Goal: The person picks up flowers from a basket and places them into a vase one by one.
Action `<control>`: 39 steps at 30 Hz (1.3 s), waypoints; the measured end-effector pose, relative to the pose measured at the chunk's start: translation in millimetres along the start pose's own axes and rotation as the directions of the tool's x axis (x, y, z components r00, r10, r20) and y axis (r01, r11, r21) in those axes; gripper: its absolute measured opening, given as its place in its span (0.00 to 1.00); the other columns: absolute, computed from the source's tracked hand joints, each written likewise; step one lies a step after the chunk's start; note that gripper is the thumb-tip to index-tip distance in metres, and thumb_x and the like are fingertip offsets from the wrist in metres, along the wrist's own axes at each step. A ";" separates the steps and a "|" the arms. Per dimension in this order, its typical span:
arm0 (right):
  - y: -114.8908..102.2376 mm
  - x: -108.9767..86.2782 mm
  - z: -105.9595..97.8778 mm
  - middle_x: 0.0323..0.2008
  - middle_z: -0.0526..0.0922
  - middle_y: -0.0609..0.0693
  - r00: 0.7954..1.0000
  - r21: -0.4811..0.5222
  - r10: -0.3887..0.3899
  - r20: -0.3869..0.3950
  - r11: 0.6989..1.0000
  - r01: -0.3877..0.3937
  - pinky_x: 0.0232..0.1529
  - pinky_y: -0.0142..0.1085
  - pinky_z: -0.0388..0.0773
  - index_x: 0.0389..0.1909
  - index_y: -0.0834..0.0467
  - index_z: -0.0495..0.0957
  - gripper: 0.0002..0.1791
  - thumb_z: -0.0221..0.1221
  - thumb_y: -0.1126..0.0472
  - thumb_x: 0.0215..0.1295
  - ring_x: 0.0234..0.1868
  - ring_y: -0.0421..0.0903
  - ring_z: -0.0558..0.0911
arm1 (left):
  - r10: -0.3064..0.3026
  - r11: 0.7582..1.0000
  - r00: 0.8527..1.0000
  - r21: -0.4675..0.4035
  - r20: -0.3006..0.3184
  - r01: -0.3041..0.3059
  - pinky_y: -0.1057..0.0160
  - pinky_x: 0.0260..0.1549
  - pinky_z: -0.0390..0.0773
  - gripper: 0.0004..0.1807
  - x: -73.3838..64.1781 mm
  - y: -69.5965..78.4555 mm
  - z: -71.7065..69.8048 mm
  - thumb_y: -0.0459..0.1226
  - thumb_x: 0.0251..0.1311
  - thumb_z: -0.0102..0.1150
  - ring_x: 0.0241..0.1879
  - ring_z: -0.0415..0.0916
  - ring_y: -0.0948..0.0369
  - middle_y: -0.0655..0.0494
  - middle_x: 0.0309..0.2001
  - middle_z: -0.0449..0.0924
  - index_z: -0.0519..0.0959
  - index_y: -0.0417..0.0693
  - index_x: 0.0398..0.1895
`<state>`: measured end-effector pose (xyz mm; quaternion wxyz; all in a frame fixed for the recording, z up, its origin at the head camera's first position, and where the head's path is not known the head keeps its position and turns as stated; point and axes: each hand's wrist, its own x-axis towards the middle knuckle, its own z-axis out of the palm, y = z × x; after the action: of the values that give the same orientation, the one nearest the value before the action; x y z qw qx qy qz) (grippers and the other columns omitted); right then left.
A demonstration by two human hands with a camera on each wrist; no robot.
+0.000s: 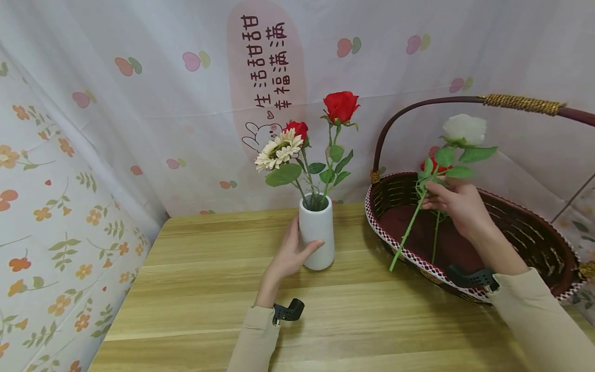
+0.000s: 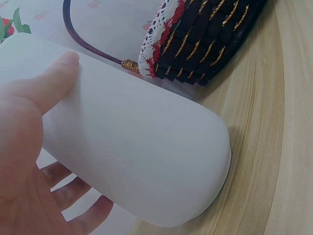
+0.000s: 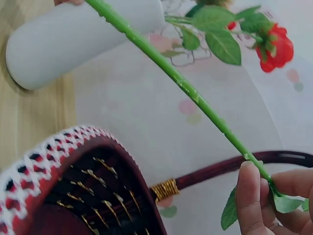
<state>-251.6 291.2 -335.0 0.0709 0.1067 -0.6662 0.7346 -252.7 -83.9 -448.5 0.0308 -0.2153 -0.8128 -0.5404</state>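
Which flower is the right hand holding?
The white rose, stem pinched in the right hand. The two red roses and cream flower stand in the vase; another red rose shows behind that hand.

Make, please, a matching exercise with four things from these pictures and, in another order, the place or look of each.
1. basket
2. cream flower
3. white rose
4. vase

A. held in the right grip
B. held by the left grip
C. standing in the vase
D. dark and woven

Right pairs: 1-D, 2-C, 3-A, 4-B
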 end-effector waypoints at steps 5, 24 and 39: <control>-1.8 -3.7 13.7 0.33 0.84 0.47 0.998 -0.066 0.061 -0.003 0.996 -0.061 0.37 0.31 0.84 0.69 0.72 0.56 0.33 0.59 0.62 0.74 0.30 0.41 0.85 | -0.005 1.000 1.000 0.000 -0.002 0.005 0.42 0.71 0.54 0.51 0.1 -0.2 -0.1 0.46 0.66 0.66 0.75 0.52 0.49 0.45 0.77 0.50 0.43 0.49 0.81; -10.5 1.1 64.7 0.30 0.83 0.49 0.998 -0.143 0.036 0.055 0.989 -0.028 0.37 0.34 0.84 0.65 0.74 0.60 0.31 0.60 0.60 0.73 0.30 0.43 0.85 | -0.003 0.998 1.000 -0.055 0.008 0.004 0.37 0.70 0.54 0.47 -11.4 44.4 -9.6 0.33 0.66 0.63 0.73 0.53 0.39 0.34 0.75 0.50 0.44 0.34 0.79; -34.9 7.3 92.9 0.31 0.84 0.50 0.995 -0.128 -0.091 0.029 0.987 0.094 0.39 0.33 0.84 0.64 0.68 0.65 0.28 0.62 0.58 0.72 0.28 0.44 0.85 | -0.026 0.998 1.000 -0.052 0.001 0.026 0.38 0.71 0.53 0.47 -12.8 48.1 -9.1 0.34 0.66 0.64 0.73 0.52 0.39 0.34 0.75 0.50 0.44 0.35 0.79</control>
<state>-244.2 202.1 -291.2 0.1039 0.1410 -0.7075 0.6847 -224.3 -80.5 -406.7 0.0180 -0.2058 -0.8012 -0.5616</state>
